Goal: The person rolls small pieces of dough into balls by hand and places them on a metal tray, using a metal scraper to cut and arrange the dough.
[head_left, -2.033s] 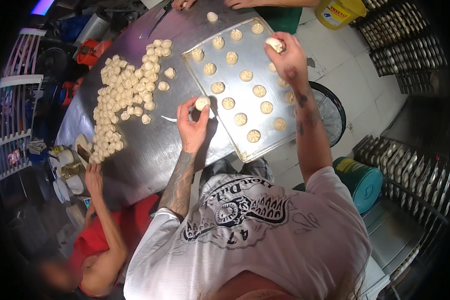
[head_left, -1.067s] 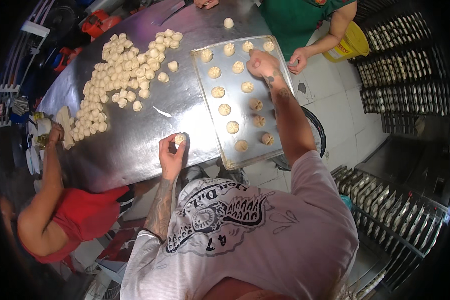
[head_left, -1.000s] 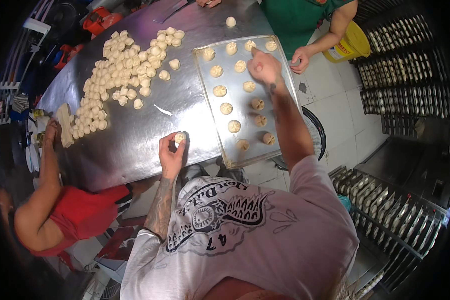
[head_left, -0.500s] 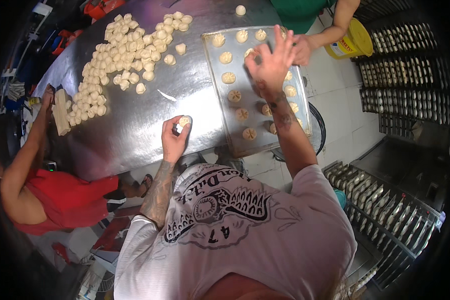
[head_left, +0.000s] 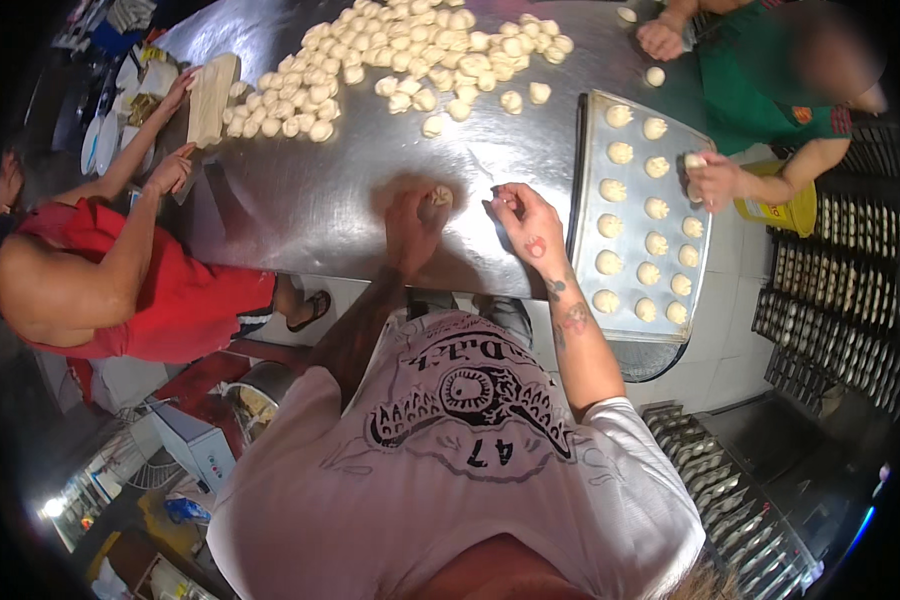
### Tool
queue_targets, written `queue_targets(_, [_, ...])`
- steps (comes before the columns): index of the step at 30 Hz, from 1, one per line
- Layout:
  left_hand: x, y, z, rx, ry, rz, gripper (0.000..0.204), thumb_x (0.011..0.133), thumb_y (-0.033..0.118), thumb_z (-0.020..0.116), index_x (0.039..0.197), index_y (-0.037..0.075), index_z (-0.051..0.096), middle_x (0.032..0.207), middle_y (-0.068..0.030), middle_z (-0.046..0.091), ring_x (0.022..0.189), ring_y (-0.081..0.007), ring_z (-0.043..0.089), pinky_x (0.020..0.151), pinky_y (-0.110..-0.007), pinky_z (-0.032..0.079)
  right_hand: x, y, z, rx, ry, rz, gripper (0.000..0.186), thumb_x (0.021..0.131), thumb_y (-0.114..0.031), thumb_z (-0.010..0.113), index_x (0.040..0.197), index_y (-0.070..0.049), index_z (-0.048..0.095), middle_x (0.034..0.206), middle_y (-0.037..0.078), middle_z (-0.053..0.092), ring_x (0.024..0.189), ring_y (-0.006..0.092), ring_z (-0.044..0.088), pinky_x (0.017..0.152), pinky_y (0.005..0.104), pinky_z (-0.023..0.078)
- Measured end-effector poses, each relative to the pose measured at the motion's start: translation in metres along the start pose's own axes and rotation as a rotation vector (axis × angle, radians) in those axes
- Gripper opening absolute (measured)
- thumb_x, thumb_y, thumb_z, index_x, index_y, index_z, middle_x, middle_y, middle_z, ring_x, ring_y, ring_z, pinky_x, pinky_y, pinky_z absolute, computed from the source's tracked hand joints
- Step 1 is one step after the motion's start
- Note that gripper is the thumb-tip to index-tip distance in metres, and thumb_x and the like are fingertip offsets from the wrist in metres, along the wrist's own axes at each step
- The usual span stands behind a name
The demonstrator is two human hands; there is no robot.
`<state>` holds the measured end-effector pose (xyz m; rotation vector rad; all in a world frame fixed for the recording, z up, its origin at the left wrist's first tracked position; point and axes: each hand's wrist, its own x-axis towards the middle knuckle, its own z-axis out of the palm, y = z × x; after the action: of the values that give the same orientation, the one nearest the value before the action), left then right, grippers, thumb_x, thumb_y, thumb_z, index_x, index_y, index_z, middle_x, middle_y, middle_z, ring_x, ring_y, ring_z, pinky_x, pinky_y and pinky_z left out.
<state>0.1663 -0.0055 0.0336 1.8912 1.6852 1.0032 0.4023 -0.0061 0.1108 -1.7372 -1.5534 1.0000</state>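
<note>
Low over the near part of the metal table, my left hand (head_left: 417,228) is closed around a small dough ball (head_left: 440,196) with cuts in its top. My right hand (head_left: 530,225) is just to the right, apart from the ball, thumb and fingertips pinched together. Whatever sits in that pinch is too small to make out. A baking tray (head_left: 625,322) to the right carries rows of scored dough balls (head_left: 608,262). Beyond my hands lies a big heap of plain dough balls (head_left: 390,50).
At left, a person in red (head_left: 140,280) handles a long dough slab (head_left: 211,100) on the table (head_left: 300,190). At the tray's far right side, a person in green (head_left: 750,70) has a hand on a dough ball. A yellow bucket (head_left: 792,212) and loaded racks (head_left: 830,270) stand right.
My right hand has come back from above the tray to the table beside my left hand, its fingers now pinched. My left hand still holds a dough ball. The whole view has turned.
</note>
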Motion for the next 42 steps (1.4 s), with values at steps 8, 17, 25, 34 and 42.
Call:
queue_targets(8, [0.024,-0.051,-0.017,0.066,0.026,0.011,0.039,0.087,0.022,0.086,0.122,0.012,0.072,0.115,-0.0066,0.071,0.112,-0.0291,0.067,0.099,-0.046,0.047,0.106,-0.038,0.101,-0.304,0.170,-0.138,0.051,0.094,-0.038,0.077,0.137,-0.012,0.069,0.120,0.014,0.074,0.110,0.0390,0.073,0.092,0.0481,0.058])
queue_targets(17, [0.043,-0.076,-0.031,0.026,-0.206,0.088,0.044,0.087,0.024,0.084,0.127,0.015,0.068,0.119,-0.0034,0.067,0.119,-0.0252,0.062,0.104,-0.046,0.043,0.070,-0.054,0.106,-0.012,0.294,-0.149,0.035,0.087,-0.032,0.084,0.102,-0.002,0.074,0.104,0.018,0.071,0.090,0.0358,0.071,0.084,0.0459,0.058])
queue_targets(25, [0.055,-0.088,-0.038,0.098,-0.163,0.107,0.045,0.092,0.023,0.082,0.133,0.015,0.067,0.126,-0.0083,0.064,0.121,-0.0307,0.062,0.105,-0.048,0.044,-0.008,-0.022,0.122,-0.155,0.274,0.030,0.036,0.092,-0.025,0.077,0.124,-0.009,0.071,0.117,0.016,0.067,0.102,0.0358,0.069,0.090,0.0457,0.059])
queue_targets(34, [0.058,-0.101,-0.043,0.061,-0.263,0.133,0.050,0.094,0.025,0.080,0.139,0.013,0.064,0.127,-0.0102,0.064,0.124,-0.0321,0.061,0.107,-0.050,0.043,-0.010,0.001,0.129,-0.185,0.128,0.004,0.042,0.094,-0.024,0.076,0.133,-0.009,0.070,0.118,0.017,0.063,0.114,0.0390,0.062,0.100,0.0459,0.054])
queue_targets(42, [0.052,-0.095,-0.032,0.085,-0.191,0.156,0.050,0.094,0.026,0.079,0.140,0.013,0.064,0.126,-0.0108,0.063,0.125,-0.0323,0.061,0.106,-0.049,0.043,0.002,0.018,0.126,-0.249,0.125,-0.040,0.045,0.090,-0.027,0.077,0.133,-0.018,0.068,0.121,0.015,0.061,0.117,0.0378,0.062,0.098,0.0461,0.056])
